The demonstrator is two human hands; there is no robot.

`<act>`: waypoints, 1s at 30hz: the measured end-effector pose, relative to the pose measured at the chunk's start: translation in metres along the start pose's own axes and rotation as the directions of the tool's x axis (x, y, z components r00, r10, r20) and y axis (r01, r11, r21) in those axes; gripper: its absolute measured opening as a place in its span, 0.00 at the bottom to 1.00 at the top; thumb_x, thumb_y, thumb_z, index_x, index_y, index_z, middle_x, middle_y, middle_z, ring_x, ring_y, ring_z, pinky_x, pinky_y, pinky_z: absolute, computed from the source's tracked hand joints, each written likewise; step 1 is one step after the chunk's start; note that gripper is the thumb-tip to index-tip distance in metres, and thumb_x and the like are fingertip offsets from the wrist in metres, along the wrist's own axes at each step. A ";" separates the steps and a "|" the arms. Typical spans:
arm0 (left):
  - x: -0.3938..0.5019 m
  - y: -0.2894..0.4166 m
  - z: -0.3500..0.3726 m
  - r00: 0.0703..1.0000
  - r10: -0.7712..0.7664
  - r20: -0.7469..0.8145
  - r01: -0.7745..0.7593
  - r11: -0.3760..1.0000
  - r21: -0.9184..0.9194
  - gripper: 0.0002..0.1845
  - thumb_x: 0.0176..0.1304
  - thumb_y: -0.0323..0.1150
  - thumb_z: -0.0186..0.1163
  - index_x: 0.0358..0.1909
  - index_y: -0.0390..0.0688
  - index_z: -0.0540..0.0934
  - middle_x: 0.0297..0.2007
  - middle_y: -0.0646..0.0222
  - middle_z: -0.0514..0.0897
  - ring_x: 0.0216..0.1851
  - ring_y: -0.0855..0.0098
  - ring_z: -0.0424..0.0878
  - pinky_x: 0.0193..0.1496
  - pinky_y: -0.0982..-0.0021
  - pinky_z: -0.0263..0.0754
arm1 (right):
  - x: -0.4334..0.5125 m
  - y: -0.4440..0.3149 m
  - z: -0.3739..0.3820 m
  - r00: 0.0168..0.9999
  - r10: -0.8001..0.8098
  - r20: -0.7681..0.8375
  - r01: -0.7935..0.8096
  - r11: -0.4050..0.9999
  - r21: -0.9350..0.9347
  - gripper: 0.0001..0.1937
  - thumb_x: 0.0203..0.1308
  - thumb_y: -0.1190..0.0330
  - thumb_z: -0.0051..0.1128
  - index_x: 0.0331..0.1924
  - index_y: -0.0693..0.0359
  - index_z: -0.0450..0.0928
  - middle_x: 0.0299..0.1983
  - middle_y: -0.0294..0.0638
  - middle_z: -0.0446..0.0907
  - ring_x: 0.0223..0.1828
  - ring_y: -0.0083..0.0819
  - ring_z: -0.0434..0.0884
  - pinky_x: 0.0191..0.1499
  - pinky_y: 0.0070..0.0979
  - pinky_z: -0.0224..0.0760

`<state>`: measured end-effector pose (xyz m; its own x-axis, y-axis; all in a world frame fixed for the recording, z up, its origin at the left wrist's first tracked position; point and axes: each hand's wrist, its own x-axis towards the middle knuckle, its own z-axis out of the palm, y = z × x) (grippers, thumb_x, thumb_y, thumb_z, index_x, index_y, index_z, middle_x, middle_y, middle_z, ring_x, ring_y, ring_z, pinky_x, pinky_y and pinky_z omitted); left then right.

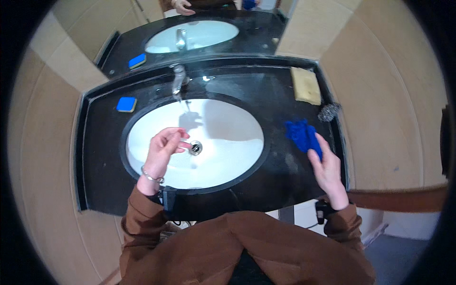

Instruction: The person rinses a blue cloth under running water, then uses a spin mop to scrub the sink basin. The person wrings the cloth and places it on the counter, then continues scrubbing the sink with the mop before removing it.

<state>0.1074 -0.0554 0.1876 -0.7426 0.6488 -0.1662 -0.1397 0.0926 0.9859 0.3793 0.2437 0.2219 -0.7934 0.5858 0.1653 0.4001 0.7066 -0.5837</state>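
Observation:
My right hand (pixel 327 167) grips a crumpled blue cloth (pixel 301 134) over the right part of the black countertop (pixel 285 178). Above the white oval sink basin (pixel 228 156) is my left hand (pixel 166 144), its fingers bent and apart with nothing between them. It is just left of the metal drain (pixel 195 148). A chrome faucet (pixel 179 79) stands behind the basin.
A blue sponge with a yellow underside (pixel 126 104) lies left of the basin. At the back right are a yellow folded cloth or sponge (pixel 306 86) and a metal scouring pad (pixel 329 112). A mirror (pixel 249 35) rises behind, and tiled walls flank the counter.

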 end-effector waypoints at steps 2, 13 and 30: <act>-0.022 0.003 -0.027 0.992 0.019 -0.122 -0.017 1.000 0.023 0.15 0.69 0.38 0.52 0.47 0.38 0.76 0.40 0.63 0.82 0.39 0.71 0.83 0.40 0.78 0.76 | -0.003 0.015 -0.008 0.998 -0.023 -0.055 0.019 0.997 -0.074 0.21 0.61 0.68 0.52 0.60 0.56 0.68 0.48 0.52 0.77 0.48 0.48 0.79 0.49 0.35 0.72; -0.224 -0.044 -0.123 0.213 0.379 -0.901 -0.049 0.925 0.377 0.13 0.69 0.36 0.53 0.35 0.37 0.80 0.33 0.67 0.83 0.35 0.77 0.80 0.39 0.79 0.72 | 0.022 0.019 0.024 0.977 -0.091 0.194 0.169 0.885 -0.434 0.20 0.50 0.72 0.62 0.49 0.64 0.76 0.60 0.54 0.65 0.62 0.49 0.65 0.64 0.38 0.57; -0.616 -0.362 -0.225 -0.428 -0.324 -0.844 0.069 0.919 -0.388 0.30 0.48 0.36 0.71 0.49 0.27 0.71 0.40 0.56 0.80 0.41 0.65 0.76 0.50 0.64 0.72 | 0.081 -0.105 0.349 0.238 -0.199 0.951 0.871 0.477 -0.118 0.14 0.55 0.75 0.43 0.44 0.68 0.75 0.43 0.55 0.77 0.45 0.52 0.77 0.50 0.41 0.71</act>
<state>0.4679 -0.6581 -0.0723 -0.1895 -0.9450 -0.2667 -0.4334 -0.1632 0.8863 0.1127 0.0784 0.0189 -0.7048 -0.3785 -0.6000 -0.4458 0.8942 -0.0403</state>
